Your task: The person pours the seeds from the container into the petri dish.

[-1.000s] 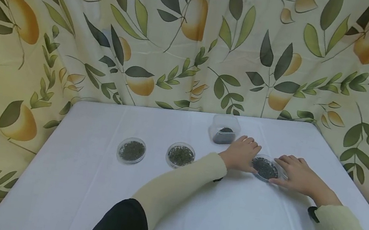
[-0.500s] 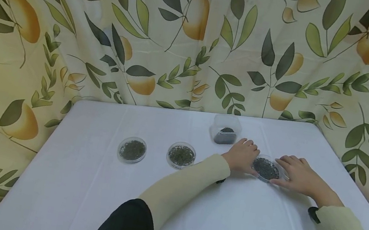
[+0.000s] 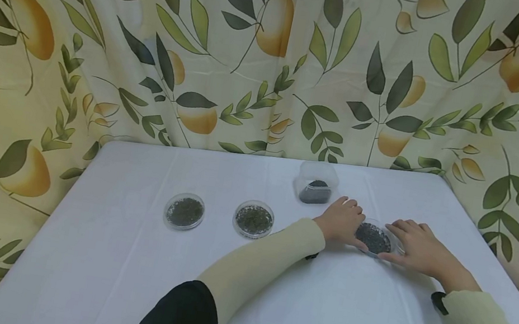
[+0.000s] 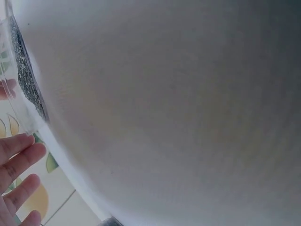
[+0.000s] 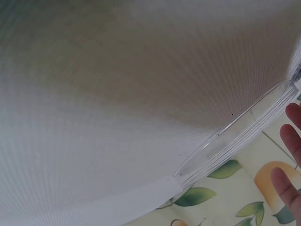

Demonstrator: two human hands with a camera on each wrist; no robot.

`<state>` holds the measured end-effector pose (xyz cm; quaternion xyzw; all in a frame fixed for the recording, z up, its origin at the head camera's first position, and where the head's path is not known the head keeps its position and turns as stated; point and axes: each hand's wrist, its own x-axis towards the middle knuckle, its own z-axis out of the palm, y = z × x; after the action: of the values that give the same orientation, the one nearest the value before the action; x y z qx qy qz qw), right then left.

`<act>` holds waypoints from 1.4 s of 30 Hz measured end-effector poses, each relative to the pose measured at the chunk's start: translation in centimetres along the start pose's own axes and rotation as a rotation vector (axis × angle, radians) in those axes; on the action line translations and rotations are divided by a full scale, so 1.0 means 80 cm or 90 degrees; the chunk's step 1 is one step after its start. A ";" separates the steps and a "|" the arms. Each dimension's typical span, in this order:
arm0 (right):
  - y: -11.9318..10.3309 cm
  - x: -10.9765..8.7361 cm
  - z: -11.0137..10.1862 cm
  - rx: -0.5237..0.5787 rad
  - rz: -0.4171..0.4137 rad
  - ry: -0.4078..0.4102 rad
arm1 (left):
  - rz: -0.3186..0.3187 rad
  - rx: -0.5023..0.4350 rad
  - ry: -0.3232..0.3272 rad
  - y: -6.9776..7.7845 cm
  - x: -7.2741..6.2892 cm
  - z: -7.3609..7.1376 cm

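Note:
In the head view, a round petri dish [image 3: 373,236] of dark grains lies on the white table between both hands. My left hand [image 3: 341,220] holds its left side, thumb at the near rim and fingers stretched toward the far side. The left wrist view shows the heaped grey-black grains [image 4: 28,70] through the dish's clear wall. My right hand [image 3: 420,253] comes from the right, thumb and index finger spread round a clear, shallow lid [image 5: 235,129] beside the dish. In the right wrist view the other fingers are extended, and the lid's far end is hidden.
Two more petri dishes, one left [image 3: 184,211] and one middle [image 3: 253,219], hold dark green-grey grains. A clear plastic tub [image 3: 316,185] with dark material stands behind my left hand. A leaf-and-fruit patterned curtain [image 3: 251,87] hangs right behind the table's [image 3: 119,276] far edge.
My left hand has shifted slightly to the right, its thumb farther along the dish's near rim. The right hand and the other dishes stay where they were.

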<state>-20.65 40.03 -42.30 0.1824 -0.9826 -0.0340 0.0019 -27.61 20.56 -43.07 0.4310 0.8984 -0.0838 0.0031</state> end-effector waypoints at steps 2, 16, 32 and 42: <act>0.000 0.000 0.000 0.001 0.000 0.000 | -0.002 -0.004 -0.001 0.000 0.002 0.003; 0.002 -0.003 -0.005 0.009 -0.014 0.030 | -0.014 -0.028 -0.010 0.002 0.001 0.002; 0.021 -0.019 -0.018 0.023 0.021 0.068 | -0.024 -0.020 -0.004 0.004 0.002 0.005; 0.038 -0.023 -0.015 0.053 0.052 0.074 | -0.022 0.006 0.014 0.003 0.001 0.008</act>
<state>-20.00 43.42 -40.84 0.1438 -0.9880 0.0178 0.0527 -27.54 20.69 -43.73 0.4160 0.9055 -0.0835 -0.0107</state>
